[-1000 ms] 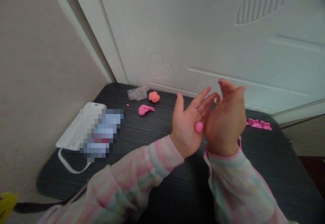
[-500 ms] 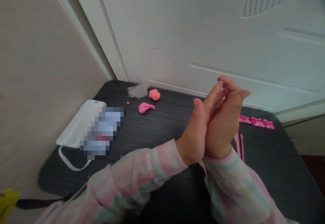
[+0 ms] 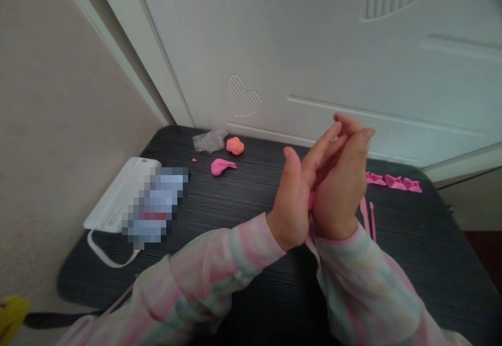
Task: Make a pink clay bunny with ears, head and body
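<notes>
A small pink clay ball [image 3: 311,200] is between my two palms, with only a sliver of it showing at the gap. My left hand [image 3: 292,202] lies along one side of it, thumb up and fingers stretched forward. Against the other side rests my right hand [image 3: 339,189], its fingers also extended and partly behind the left fingers. Both hands are raised over the dark table [image 3: 251,189]. To their left lie a pink clay lump with a thin tail [image 3: 219,166], an orange clay lump [image 3: 235,146] and a tiny pink bit [image 3: 194,160].
Clear crumpled wrap [image 3: 209,141] lies at the back. On the left are a white device [image 3: 113,199] with a cable and a blurred-out phone-like item [image 3: 157,205]. Pink shaped pieces [image 3: 395,182] and two pink tools [image 3: 372,220] sit at right. A white panel [image 3: 314,48] stands behind.
My hands were apart at the fingers with the ball showing on the left palm. They closed together over it, hiding it, and now part slightly at the palms, showing its edge.
</notes>
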Demonstrator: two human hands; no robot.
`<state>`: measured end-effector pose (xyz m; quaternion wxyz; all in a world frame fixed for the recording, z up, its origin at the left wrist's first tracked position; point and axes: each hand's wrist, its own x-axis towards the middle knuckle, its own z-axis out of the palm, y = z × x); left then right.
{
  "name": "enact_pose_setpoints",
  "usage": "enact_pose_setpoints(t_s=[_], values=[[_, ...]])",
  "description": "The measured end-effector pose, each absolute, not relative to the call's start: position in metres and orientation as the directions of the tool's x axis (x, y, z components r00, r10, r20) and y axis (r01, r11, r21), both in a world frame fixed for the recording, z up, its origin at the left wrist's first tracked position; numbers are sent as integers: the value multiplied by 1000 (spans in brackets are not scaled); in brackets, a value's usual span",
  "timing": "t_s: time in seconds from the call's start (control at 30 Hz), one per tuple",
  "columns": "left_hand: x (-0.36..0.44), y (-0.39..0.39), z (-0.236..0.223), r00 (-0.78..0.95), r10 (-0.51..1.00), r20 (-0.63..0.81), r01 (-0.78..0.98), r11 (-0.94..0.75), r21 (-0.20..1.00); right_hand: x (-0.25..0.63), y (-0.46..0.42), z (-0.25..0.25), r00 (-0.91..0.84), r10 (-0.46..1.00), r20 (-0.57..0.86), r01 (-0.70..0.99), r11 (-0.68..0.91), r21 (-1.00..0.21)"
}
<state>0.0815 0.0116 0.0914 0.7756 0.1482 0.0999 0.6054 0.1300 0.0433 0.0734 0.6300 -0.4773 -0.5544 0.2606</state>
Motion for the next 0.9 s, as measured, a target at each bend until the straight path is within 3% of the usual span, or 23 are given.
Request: enact_pose_setpoints(t_s=[0.1, 0.2, 0.27, 0.4, 0.57, 0.8, 0.9], values=[[84, 10, 89, 243, 969, -49, -890, 242, 387, 122, 39, 78, 322, 818, 476, 204, 431, -879], [84, 10, 86, 302, 937, -175, -875, 345, 338, 121, 40, 78, 302, 807, 507, 206, 464, -861], [83, 9, 84, 358, 915, -186, -867, 400, 297, 122, 40, 77, 283, 807, 518, 208, 476, -855], [83, 7, 80, 434, 887, -155, -844, 461, 275, 122, 37, 79, 282, 796, 536, 213, 493, -844], [85, -2, 68, 474, 876, -85, -799, 469, 378, 117, 28, 87, 328, 787, 523, 224, 473, -852], [86, -8, 77, 309, 950, 54, -810, 233, 538, 116, 21, 92, 327, 805, 494, 197, 453, -869], [83, 5, 88, 292, 950, 109, -829, 194, 525, 120, 28, 91, 332, 834, 441, 170, 407, -898]])
